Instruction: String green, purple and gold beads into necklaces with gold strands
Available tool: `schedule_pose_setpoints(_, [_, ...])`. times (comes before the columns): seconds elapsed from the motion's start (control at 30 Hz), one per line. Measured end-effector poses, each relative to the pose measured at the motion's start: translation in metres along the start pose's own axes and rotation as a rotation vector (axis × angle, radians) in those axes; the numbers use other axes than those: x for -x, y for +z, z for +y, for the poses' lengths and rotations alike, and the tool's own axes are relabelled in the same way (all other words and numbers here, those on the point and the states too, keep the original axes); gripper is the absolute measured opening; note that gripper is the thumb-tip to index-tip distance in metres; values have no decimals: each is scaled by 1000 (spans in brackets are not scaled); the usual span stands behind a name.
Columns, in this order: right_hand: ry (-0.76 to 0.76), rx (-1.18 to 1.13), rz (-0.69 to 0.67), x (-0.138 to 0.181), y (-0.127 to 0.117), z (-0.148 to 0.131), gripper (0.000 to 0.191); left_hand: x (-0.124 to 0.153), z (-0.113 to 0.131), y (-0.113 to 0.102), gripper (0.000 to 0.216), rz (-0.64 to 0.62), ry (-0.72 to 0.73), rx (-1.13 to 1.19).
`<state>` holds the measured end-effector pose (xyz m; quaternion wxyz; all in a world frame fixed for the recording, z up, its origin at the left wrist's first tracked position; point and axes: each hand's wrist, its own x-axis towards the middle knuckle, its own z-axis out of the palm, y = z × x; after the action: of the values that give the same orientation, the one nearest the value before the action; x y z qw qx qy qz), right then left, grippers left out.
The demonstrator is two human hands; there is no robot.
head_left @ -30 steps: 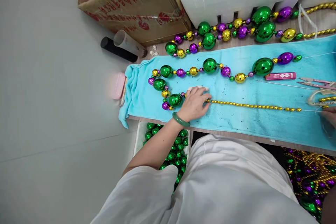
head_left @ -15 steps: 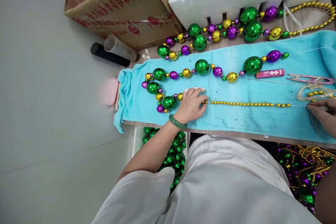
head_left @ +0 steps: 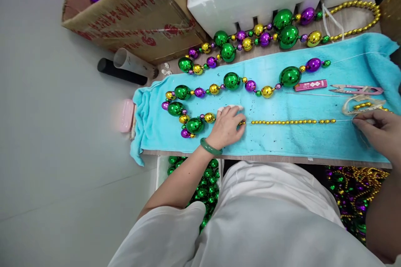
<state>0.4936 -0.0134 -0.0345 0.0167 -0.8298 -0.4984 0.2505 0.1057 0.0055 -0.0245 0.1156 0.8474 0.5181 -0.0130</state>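
My left hand (head_left: 226, 127), wearing a green bangle (head_left: 211, 147), lies over the bead strand with its thumb and fingers closed around small gold beads. From it a big-bead section (head_left: 194, 125) of green, gold and purple runs left and loops back along the towel. To its right a row of small gold beads (head_left: 293, 122) sits on a thin thread (head_left: 343, 120), with a short bare stretch beside my fingers. The far end of that thread is pinched by my right hand (head_left: 377, 131). Near my right hand lie thread snips (head_left: 357, 89), a pink box (head_left: 310, 85) and a pale looped cord (head_left: 347, 106).
A blue towel (head_left: 282, 142) covers the tabletop. Behind it lie a finished-looking bead necklace (head_left: 288, 36), a white foam box (head_left: 238, 2) and a carton (head_left: 134, 21) of purple beads. Below the table edge are green beads (head_left: 208, 181) and a heap of mixed bead strands (head_left: 354, 192).
The small gold beads have slid left along the thread, and the gaps in their row have closed. My right hand still pinches the thread. The view has shifted slightly right.
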Motion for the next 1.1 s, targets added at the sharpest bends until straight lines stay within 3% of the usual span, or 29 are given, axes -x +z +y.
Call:
schedule_pose_setpoints(0.23, [-10, -2, -19, 3, -1, -3, 26, -8, 11, 8, 27, 19, 26, 43])
schedule_pose_setpoints(0.5, [-52, -44, -24, 4, -2, -6, 26, -13, 14, 2, 18, -9, 29, 0])
schedule_pose_setpoints(0.73, [-95, -88, 61, 0, 6, 1, 22, -17, 22, 5, 29, -3, 44, 19])
schedule_pose_setpoints(0.87, [-117, -98, 61, 0, 6, 2, 22, -25, 31, 11, 25, 25, 97, 38])
schedule_pose_setpoints(1.1, [-116, -105, 28, 1, 2, -1, 16, -20, 23, 4, 19, 8, 70, 2])
